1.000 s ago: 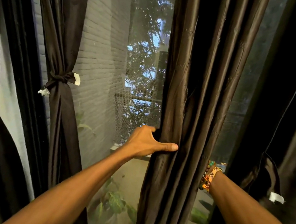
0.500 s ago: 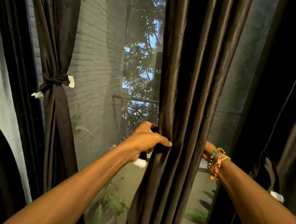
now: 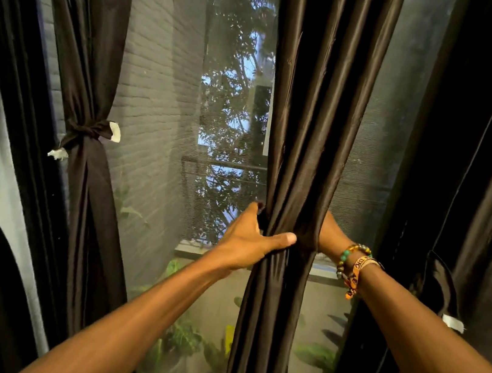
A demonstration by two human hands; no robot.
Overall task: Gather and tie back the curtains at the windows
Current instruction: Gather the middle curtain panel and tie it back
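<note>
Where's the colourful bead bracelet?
The bead bracelet is right of centre in the head view, on the wrist of the right hand, beside the gathered middle curtain.

Centre frame: gathered curtain (image 3: 315,117) between left hand (image 3: 248,244) and right hand (image 3: 331,236). Left frame: tied curtain (image 3: 81,168). Behind both: window screen (image 3: 162,94).

Both hands on the middle curtain (image 3: 324,102): left hand (image 3: 249,241) w/ thumb across the front & fingers round the back, right hand (image 3: 331,234) tucked in from the other side, fingers hidden in the folds. Fabric's bunched narrow btwn them. Beaded bracelets (image 3: 352,266) on the right wrist. The left curtain (image 3: 101,37) is already knotted w/ a tie (image 3: 87,130), mesh window screen (image 3: 165,78) behind it all.
</note>
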